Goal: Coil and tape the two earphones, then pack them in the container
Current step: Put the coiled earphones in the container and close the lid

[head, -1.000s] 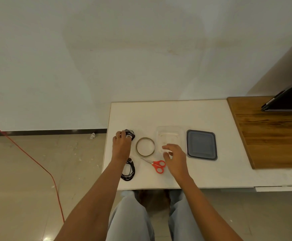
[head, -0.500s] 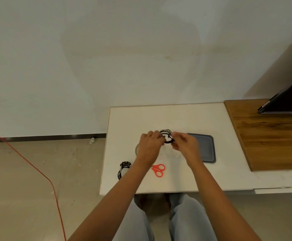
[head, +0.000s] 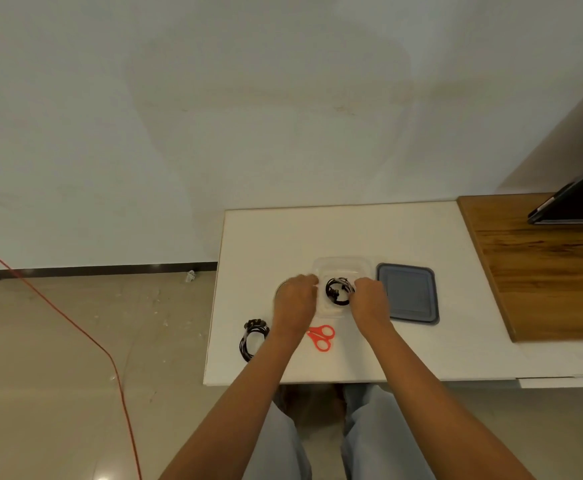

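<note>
A coiled black earphone [head: 338, 291] lies inside the clear container [head: 343, 264] in the middle of the white table. My right hand [head: 369, 301] pinches the coil's right side with its fingertips. Just apart from the coil, my left hand [head: 295, 301] sits at the container's left rim with fingers loosely curled. A second coiled black earphone [head: 252, 338] lies near the table's left front edge, away from both hands. The grey lid [head: 408, 293] lies flat to the right of the container.
Red scissors [head: 322, 336] lie on the white table [head: 352, 233] between my forearms. A sliver of the tape roll [head: 278, 289] shows behind my left hand. A wooden counter [head: 543, 271] with a dark screen [head: 577, 202] adjoins on the right. A red cable [head: 75, 323] runs across the floor.
Both hands carried one coiled earphone from the table's left side to the container and lowered it in. My left hand has come off the coil. The other coil stayed put.
</note>
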